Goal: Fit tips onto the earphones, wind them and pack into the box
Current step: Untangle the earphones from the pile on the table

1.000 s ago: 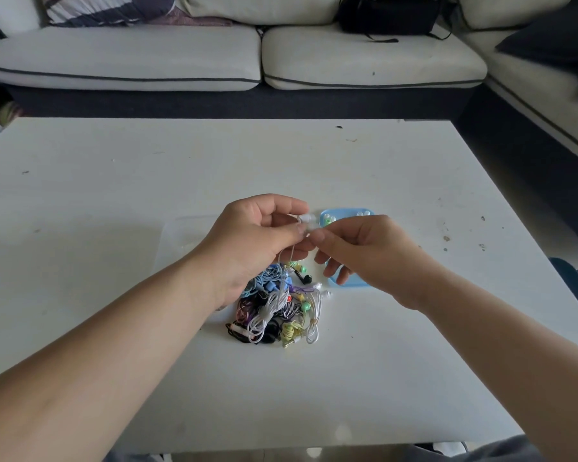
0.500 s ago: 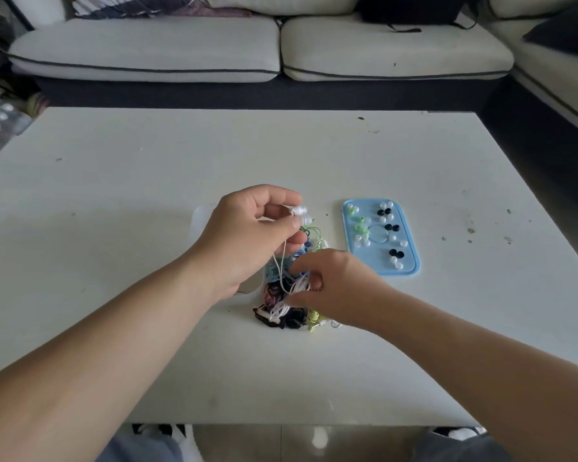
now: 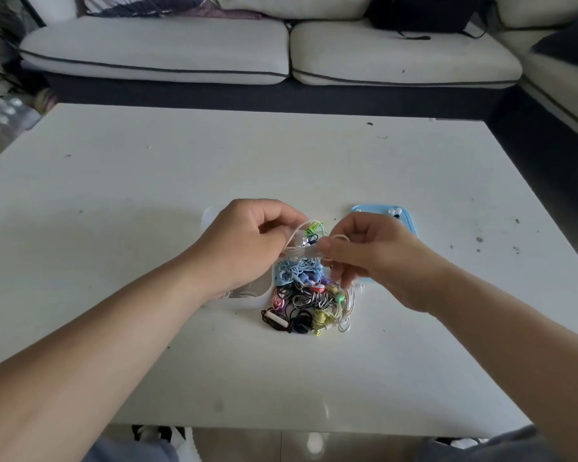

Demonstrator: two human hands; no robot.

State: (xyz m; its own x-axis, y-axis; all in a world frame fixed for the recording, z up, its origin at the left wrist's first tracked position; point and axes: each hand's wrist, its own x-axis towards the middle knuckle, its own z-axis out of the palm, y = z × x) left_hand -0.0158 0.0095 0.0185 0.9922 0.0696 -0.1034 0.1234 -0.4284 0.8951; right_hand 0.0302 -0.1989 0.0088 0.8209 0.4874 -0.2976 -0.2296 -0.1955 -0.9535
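Head view looks down on a white table (image 3: 147,195). A clear plastic box (image 3: 247,290) lies near the middle of the table, mostly covered by the left hand (image 3: 247,241). This hand is above the box with its fingers curled, and it pinches one end of a white earphone cable (image 3: 302,251) between the thumb and the fingers. The cable goes across to the right hand (image 3: 374,255), whose thumb and curled fingers pinch the other end; the stretched part is blurred. Under both hands, towards the near edge, a tangled pile of earphones (image 3: 304,298) in blue, black, pink, yellow and green rests on the table, touching the right side of the box. Any print on them is too small to read. Behind the right hand a blue tray (image 3: 377,210) holds a few small ear tips (image 3: 396,213), white and black.
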